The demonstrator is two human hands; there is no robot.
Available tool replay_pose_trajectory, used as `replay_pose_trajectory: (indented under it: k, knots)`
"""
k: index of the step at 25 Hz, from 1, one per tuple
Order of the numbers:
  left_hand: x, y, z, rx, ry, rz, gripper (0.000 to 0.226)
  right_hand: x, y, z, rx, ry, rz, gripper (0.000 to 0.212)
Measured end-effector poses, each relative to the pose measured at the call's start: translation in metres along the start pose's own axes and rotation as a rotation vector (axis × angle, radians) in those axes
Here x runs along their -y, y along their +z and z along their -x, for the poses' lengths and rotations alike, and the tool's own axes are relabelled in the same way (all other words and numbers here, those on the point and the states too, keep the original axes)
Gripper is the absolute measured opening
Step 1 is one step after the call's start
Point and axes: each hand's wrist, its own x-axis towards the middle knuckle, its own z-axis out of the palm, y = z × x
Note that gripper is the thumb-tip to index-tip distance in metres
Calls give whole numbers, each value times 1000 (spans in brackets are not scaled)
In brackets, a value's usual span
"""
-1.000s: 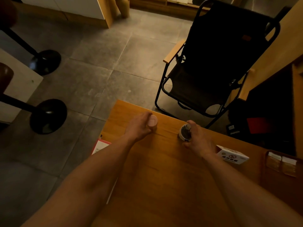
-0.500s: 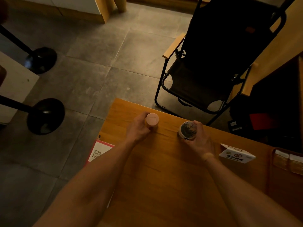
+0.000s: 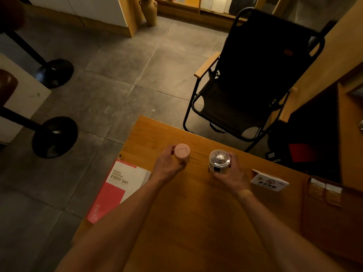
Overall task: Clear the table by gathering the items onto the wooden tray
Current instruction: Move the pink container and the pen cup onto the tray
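Note:
My left hand [image 3: 168,165] grips a pink cylindrical container [image 3: 182,151] with a square mark on its lid, held upright above the far part of the wooden table [image 3: 196,222]. My right hand [image 3: 231,173] holds a clear domed jar [image 3: 219,160] with something glittery inside. The wooden tray [image 3: 332,228] lies at the table's right side, with two small wrapped packets [image 3: 324,191] at its far end. A white no-smoking sign card [image 3: 270,181] stands between my right hand and the tray.
A red and white booklet [image 3: 115,189] reading "EVERY DAY" hangs over the table's left edge. A black folding chair [image 3: 245,91] stands just beyond the table. Two black stool bases [image 3: 55,136] sit on the grey tiled floor to the left.
Both hands have lifted their objects and drawn them slightly toward me. The view has shifted, so more of the booklet shows.

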Motion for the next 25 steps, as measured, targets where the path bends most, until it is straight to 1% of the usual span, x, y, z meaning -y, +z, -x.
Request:
replay_pose_trajectory:
  k: [5, 8, 12, 15, 18, 22, 25]
  knots:
    - [-21, 5, 48, 73, 14, 89, 68, 2, -34, 49, -32, -19, -140, 79]
    - [-44, 12, 77, 87, 61, 127, 65, 1, -64, 80, -33, -27, -178, 77]
    - [-83, 39, 111, 147, 123, 179, 59, -16, -109, 122, -80, -45, -217, 75]
    - [-111, 74, 131, 191, 159, 219, 57, -44, -139, 147, -113, -24, -245, 73]
    - [-136, 113, 148, 247, 208, 235, 54, -78, -169, 165, -139, 14, -287, 76]
    - [-165, 169, 168, 343, 227, 234, 52, -131, -216, 185, -184, 96, -287, 81]
    - [-189, 209, 183, 372, 228, 244, 50, -167, -251, 198, -211, 132, -326, 82]
